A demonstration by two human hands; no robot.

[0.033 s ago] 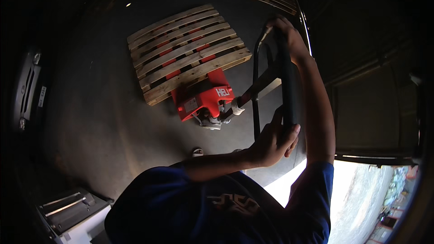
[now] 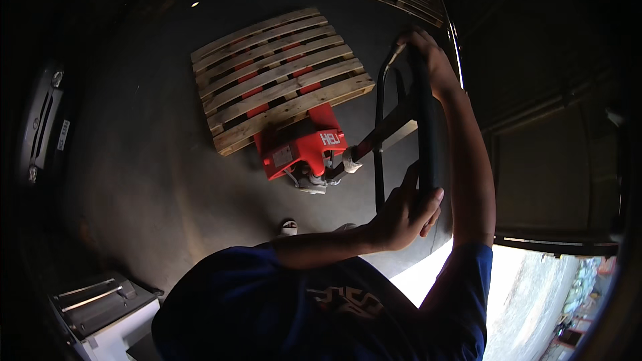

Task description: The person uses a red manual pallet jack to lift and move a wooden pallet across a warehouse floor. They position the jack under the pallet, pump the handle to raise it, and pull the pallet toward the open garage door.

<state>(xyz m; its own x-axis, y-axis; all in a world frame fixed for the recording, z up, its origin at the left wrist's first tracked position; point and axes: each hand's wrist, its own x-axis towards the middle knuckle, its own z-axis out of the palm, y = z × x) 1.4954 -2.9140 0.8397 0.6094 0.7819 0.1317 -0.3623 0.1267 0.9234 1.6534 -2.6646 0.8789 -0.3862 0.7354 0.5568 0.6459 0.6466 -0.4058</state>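
Observation:
Both of my hands are on the black loop handle (image 2: 429, 127) of a red hand pallet truck (image 2: 304, 152). My left hand (image 2: 405, 218) is closed round the handle's near end. At its far end, my right hand (image 2: 429, 57) is wrapped over the bar, close to a small light-coloured lever (image 2: 396, 53). The handle tilts toward me on its shaft. The truck's forks lie under a wooden pallet (image 2: 289, 110), their red showing between the slats. Nothing is stacked on this pallet.
Another wooden pallet (image 2: 399, 0) lies at the far right. A car front (image 2: 44, 120) stands at the left edge. A white cabinet with a dark top (image 2: 100, 304) is at lower left. Daylight enters through an opening (image 2: 525, 294) at lower right. My sandalled foot (image 2: 289, 228) shows below the truck.
The view has shifted slightly, so the pallet and car appear moved a little. Both hands keep the same hold on the handle.

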